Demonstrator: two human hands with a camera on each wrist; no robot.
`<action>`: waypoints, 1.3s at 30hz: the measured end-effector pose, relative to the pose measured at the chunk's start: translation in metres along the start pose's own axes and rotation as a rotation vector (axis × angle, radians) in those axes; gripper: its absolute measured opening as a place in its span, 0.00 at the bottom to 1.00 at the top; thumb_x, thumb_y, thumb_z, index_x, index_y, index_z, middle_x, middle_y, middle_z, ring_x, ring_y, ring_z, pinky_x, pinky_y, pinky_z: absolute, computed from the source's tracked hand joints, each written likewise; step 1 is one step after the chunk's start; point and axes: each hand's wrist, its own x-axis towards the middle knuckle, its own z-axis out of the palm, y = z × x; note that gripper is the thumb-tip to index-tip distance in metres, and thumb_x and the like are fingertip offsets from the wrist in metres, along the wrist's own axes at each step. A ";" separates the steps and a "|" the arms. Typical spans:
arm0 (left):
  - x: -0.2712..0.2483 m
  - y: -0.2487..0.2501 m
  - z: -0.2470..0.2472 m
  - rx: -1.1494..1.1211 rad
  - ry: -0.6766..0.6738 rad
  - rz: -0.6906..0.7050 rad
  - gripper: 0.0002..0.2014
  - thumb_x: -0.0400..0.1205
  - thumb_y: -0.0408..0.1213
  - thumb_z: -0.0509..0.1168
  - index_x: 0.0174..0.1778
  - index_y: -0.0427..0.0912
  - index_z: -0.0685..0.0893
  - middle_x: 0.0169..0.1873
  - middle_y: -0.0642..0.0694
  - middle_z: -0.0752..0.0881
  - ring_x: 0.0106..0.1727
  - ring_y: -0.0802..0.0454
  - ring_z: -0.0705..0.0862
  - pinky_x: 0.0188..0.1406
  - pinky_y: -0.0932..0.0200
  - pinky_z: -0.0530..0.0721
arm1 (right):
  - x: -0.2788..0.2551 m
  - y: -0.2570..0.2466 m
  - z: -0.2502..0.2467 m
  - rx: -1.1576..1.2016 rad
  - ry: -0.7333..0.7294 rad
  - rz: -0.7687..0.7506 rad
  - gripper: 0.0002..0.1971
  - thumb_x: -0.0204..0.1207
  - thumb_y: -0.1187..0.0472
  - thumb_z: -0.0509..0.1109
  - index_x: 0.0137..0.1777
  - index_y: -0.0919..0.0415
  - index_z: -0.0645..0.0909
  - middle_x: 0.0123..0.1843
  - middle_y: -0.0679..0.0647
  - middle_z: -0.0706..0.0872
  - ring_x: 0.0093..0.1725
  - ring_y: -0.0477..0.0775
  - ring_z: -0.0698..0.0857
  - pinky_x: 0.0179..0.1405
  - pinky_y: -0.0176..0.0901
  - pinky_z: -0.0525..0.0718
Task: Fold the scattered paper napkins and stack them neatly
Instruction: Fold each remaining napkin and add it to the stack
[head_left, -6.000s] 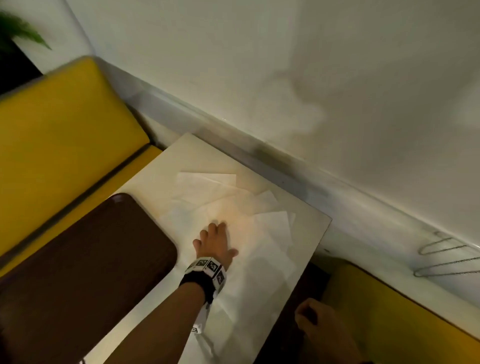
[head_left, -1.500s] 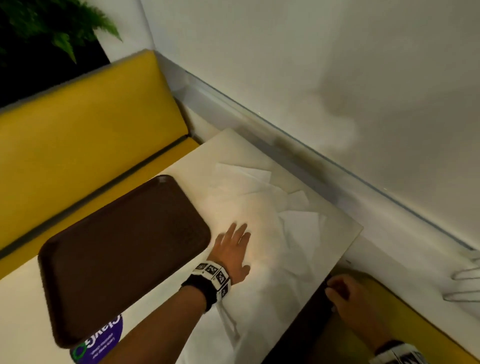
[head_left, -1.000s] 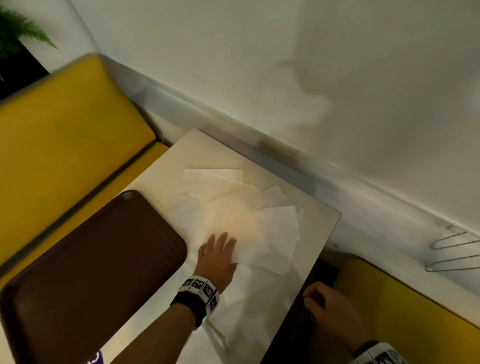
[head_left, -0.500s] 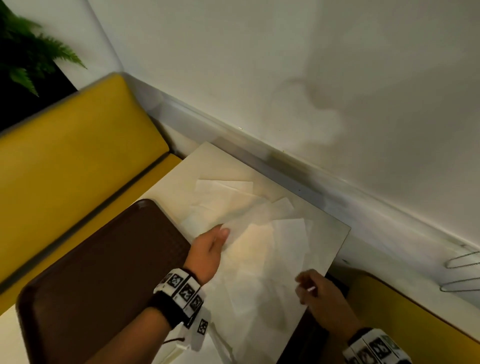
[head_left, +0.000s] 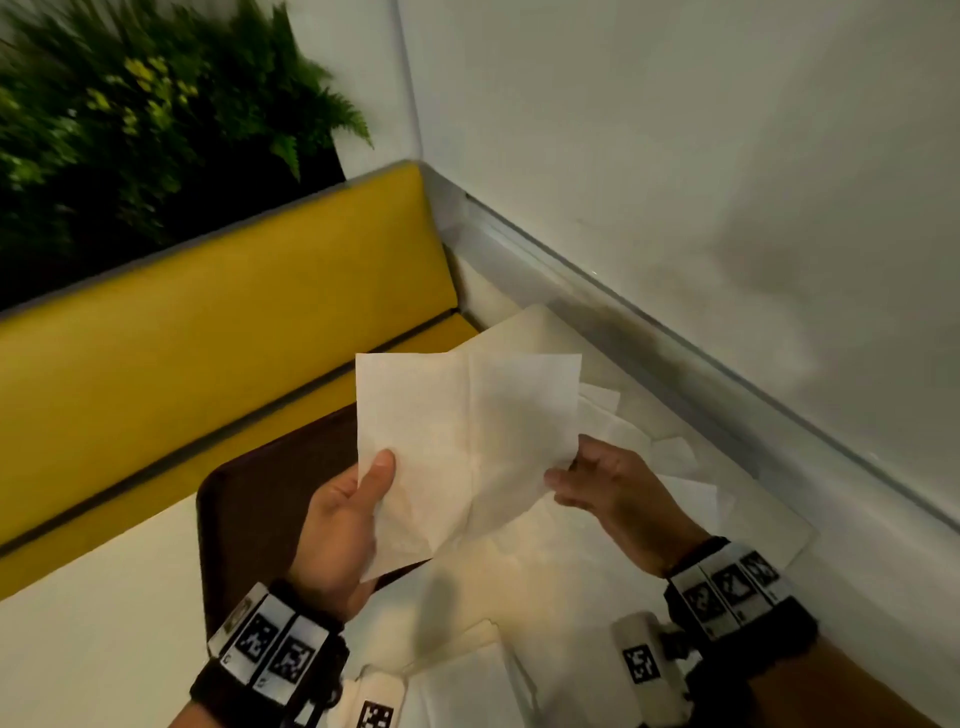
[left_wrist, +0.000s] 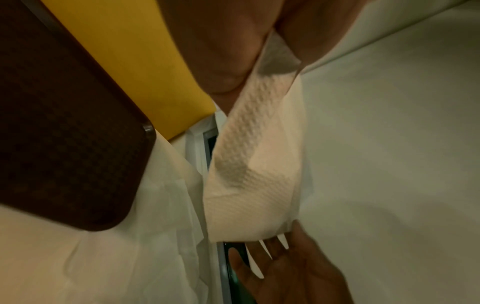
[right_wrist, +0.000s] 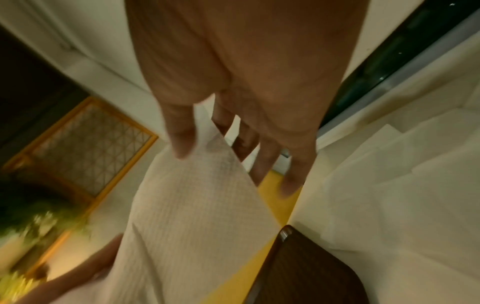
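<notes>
Head view, biggest stuff first: yellow bench (head_left: 208, 332) runs along the far side, with a leafy plant (head_left: 130, 114) behind it. My pale table (head_left: 93, 639) sits in front of that, and a dark brown tray (head_left: 260, 499) lies on it. Loose napkins (head_left: 649, 452) are scattered flat over the table's right part, overlapping each other. I'm holding one unfolded napkin (head_left: 467, 441) up in the air above the tray edge and the pile. My left hand (head_left: 343, 525) pinches its lower left edge, thumb on top. My right hand (head_left: 608, 488) pinches the right edge, thumb against fingers.
</notes>
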 end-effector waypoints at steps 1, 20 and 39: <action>-0.002 0.000 -0.007 -0.001 0.021 0.008 0.14 0.85 0.39 0.58 0.57 0.37 0.86 0.51 0.39 0.91 0.52 0.42 0.90 0.53 0.44 0.88 | -0.001 0.002 0.005 0.013 0.004 0.035 0.12 0.78 0.62 0.70 0.60 0.62 0.82 0.57 0.57 0.89 0.60 0.64 0.85 0.63 0.68 0.83; -0.029 0.006 -0.085 0.204 -0.153 0.273 0.16 0.68 0.45 0.79 0.49 0.44 0.92 0.48 0.34 0.91 0.50 0.29 0.88 0.49 0.35 0.86 | -0.046 0.014 0.040 0.212 0.049 -0.100 0.16 0.72 0.56 0.75 0.55 0.65 0.87 0.56 0.75 0.85 0.60 0.78 0.81 0.59 0.57 0.84; -0.040 0.025 -0.062 0.321 -0.357 0.407 0.19 0.70 0.47 0.65 0.38 0.33 0.88 0.39 0.27 0.85 0.38 0.28 0.81 0.38 0.47 0.77 | -0.015 -0.023 0.104 -0.679 -0.244 -0.333 0.11 0.78 0.49 0.70 0.54 0.53 0.86 0.46 0.47 0.90 0.46 0.40 0.86 0.46 0.34 0.82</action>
